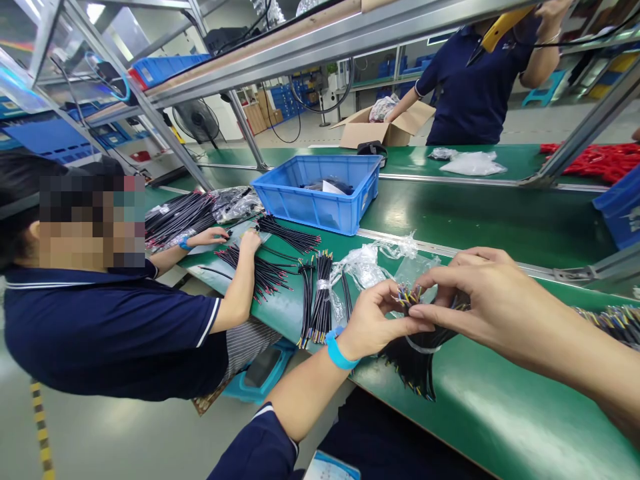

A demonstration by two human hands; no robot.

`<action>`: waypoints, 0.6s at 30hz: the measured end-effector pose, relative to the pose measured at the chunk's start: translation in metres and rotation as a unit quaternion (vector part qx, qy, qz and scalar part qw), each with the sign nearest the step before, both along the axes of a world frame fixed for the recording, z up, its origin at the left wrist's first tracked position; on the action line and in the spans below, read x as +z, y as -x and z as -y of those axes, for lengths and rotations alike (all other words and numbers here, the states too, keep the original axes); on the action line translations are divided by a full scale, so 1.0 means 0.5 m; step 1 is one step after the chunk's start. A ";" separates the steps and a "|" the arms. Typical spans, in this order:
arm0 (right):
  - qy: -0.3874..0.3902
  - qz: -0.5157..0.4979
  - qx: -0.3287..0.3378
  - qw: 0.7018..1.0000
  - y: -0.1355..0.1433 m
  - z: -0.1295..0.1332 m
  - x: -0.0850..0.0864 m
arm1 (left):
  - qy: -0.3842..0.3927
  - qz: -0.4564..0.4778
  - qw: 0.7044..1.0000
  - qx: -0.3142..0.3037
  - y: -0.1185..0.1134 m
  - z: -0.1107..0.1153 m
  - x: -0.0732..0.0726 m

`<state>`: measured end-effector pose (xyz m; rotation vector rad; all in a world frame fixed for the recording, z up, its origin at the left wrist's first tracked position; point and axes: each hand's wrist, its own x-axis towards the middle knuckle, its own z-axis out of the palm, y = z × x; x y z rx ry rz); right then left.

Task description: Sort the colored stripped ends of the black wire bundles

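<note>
Both hands meet at the upper end of a bundle of black cables (417, 367), where stripped wire ends in blue, yellow and brown poke out. My left hand (375, 320), with a blue band at its wrist, pinches this end from the left. From the right, thumb and fingers of my right hand (470, 293) close on the same end. A clear tie or strip loops round the bundle lower down, and its lower ends fan out over the green bench. Left of my hands lies another tied cable bundle (323, 300), beside crumpled clear plastic bags (367, 263).
A blue bin (315, 200) stands ahead on the green bench (525, 373). At left, a co-worker (115, 327) handles black cables (255, 270). Another person (470, 87) stands across the bench by an open cardboard box (370, 133). A metal shelf frame (320, 50) spans overhead.
</note>
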<state>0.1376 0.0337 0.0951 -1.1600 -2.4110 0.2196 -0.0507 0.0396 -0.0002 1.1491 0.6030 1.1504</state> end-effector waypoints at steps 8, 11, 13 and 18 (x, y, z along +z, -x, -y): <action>0.015 0.010 -0.001 1.000 0.006 0.010 0.017 | -0.004 0.004 1.000 -0.007 0.008 -0.005 0.000; 0.027 -0.008 0.004 1.000 0.004 0.008 0.021 | -0.017 0.000 1.000 -0.003 0.005 -0.004 -0.003; 0.040 -0.011 0.013 0.999 0.001 0.004 0.020 | -0.015 0.004 1.000 0.001 0.002 -0.001 -0.004; 0.060 -0.006 0.010 0.998 -0.003 -0.005 0.011 | -0.008 0.002 1.000 0.007 0.002 0.004 -0.008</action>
